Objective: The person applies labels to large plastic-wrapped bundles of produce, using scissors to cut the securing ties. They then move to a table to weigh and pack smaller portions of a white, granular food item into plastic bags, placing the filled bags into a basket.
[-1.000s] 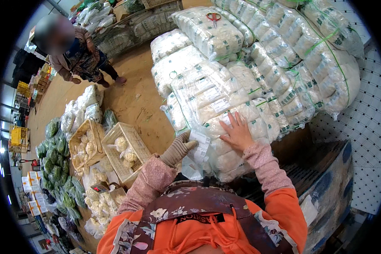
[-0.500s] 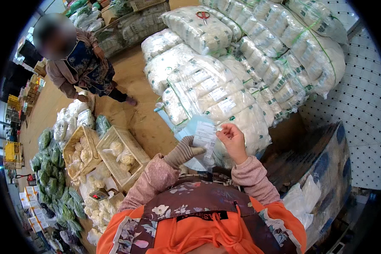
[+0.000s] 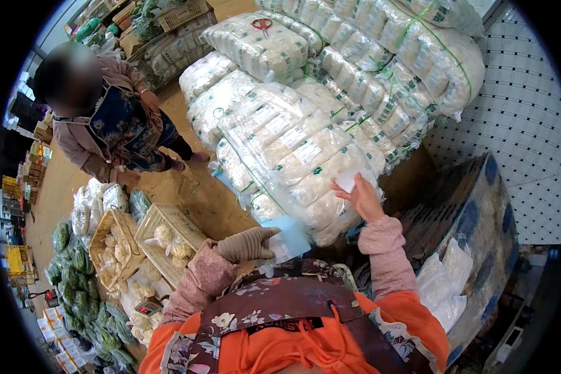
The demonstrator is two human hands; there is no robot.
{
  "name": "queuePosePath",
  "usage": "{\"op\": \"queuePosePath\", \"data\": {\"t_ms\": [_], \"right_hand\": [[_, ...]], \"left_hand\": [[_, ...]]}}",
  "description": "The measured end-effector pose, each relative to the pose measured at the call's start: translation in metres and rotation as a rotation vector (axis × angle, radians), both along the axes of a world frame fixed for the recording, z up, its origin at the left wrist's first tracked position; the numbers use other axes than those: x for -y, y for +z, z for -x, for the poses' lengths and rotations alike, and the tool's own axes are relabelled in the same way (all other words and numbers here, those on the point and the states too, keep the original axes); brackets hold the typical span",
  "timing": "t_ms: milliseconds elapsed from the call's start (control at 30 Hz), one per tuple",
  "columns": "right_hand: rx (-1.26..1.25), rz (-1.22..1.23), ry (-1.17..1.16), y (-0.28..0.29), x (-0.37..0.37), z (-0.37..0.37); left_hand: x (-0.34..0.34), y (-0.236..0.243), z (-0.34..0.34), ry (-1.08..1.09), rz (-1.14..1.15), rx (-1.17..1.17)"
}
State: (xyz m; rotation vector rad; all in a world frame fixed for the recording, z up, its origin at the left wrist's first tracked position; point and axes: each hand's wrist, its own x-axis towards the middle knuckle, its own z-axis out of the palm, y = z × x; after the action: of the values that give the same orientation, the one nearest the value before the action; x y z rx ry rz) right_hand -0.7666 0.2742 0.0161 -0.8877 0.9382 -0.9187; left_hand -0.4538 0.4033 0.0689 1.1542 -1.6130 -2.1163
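Note:
My left hand [image 3: 246, 245], in a knitted grey glove, grips light blue backing sheets [image 3: 291, 232] at my waist. My bare right hand [image 3: 366, 201] pinches a small white label [image 3: 345, 181] between thumb and fingers. It is held over the near end of a big clear plastic bag [image 3: 330, 181] packed with white bundles in green-printed wrap. Along the top of that bag lie several white printed labels [image 3: 306, 151]. Label and sheets are apart.
Similar bags [image 3: 411, 43] are stacked behind, with red-handled scissors [image 3: 262, 25] on one. A person [image 3: 115, 118] stands at the far left. Crates [image 3: 168, 237] of pale produce, a scale [image 3: 148, 306] and bagged green vegetables [image 3: 75, 274] lie left. A blue-patterned covered stand [image 3: 474, 224] is right.
The white label has come away from the blue sheets in my right hand, which has moved right and forward. My left hand has drawn back left with the sheets.

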Motion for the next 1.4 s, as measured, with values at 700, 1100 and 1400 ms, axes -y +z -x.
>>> {"op": "queuePosePath", "data": {"t_ms": [700,1100,1400], "right_hand": [[-1.224,1.263,0.268,0.029,-0.017,-0.027],[-0.172,0.052,-0.102,0.069,-0.115,-0.065],[-0.630,0.588,0.372,0.098,-0.125,-0.048]], "left_hand": [[0.042,0.002,0.052,0.799,-0.024,-0.145],[-0.011,0.013,0.044,0.359,-0.105,-0.287],[-0.032,0.016,0.050,0.165,0.142,-0.131]]}}
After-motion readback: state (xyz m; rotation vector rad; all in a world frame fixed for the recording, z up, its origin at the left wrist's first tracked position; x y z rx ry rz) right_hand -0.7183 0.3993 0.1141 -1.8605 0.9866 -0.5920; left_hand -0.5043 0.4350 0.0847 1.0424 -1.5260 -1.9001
